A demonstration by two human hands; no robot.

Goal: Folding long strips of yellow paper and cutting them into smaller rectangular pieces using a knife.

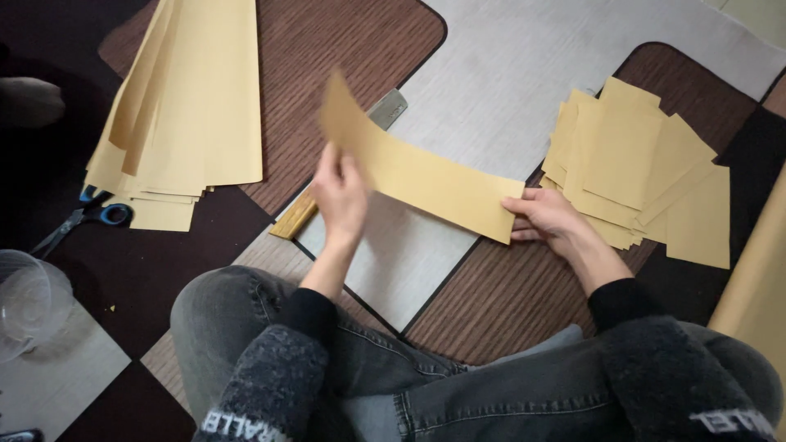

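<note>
The long strip of tan paper serves as the landmark: it hangs in the air above a pale grey mat, slanting from an upper end near the middle of the view down to a lower end at the right. The left hand is closed on the strip's near edge about a third of the way along, fingers pinched around the paper. The right hand grips the strip's lower right corner, thumb on top and fingers curled beneath. Just right of the strip, behind the right hand, lies a loose pile of cut tan sheets. Beneath the strip, a yellow ruler rests on the mat's edge, partly hidden by the left hand. Well to the left of the strip lies a stack of long tan sheets, with blue-handled scissors at its lower corner and a clear plastic container further down
</note>
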